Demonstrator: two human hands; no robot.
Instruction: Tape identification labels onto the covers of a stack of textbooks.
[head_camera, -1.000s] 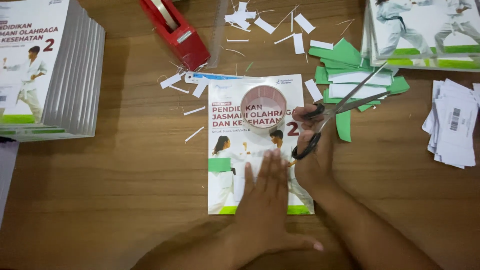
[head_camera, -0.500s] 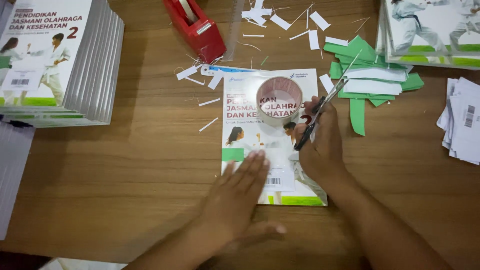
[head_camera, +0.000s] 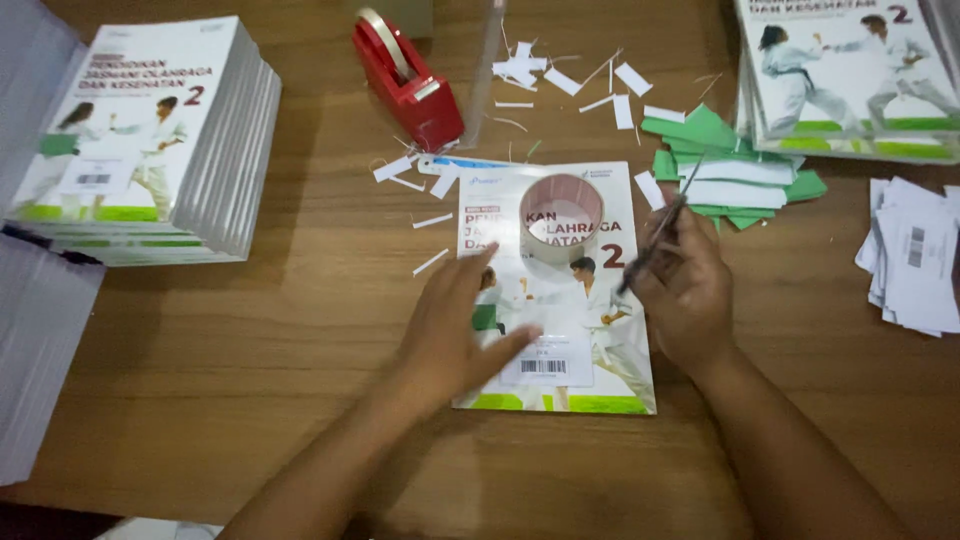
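Observation:
A white schoolbook (head_camera: 560, 350) with martial-arts figures on its cover lies flat on the wooden table. A roll of clear tape (head_camera: 561, 219) rests on its upper half, and a white barcode label (head_camera: 546, 364) sits near its lower edge. My left hand (head_camera: 460, 325) lies flat on the book's left side, fingers spread. My right hand (head_camera: 685, 290) is at the book's right edge, holding closed scissors (head_camera: 660, 232) that point up and to the right.
A red tape dispenser (head_camera: 408, 75) stands behind the book among paper scraps (head_camera: 560, 80). Green and white paper pieces (head_camera: 730, 165) lie at the right. A stack of identical books (head_camera: 150, 140) is at left, another stack (head_camera: 850, 80) at top right, loose barcode labels (head_camera: 915, 255) at the far right.
The scissors have closed. My left hand slid from the book's lower edge up onto its left side, uncovering the barcode label. The view shifted slightly.

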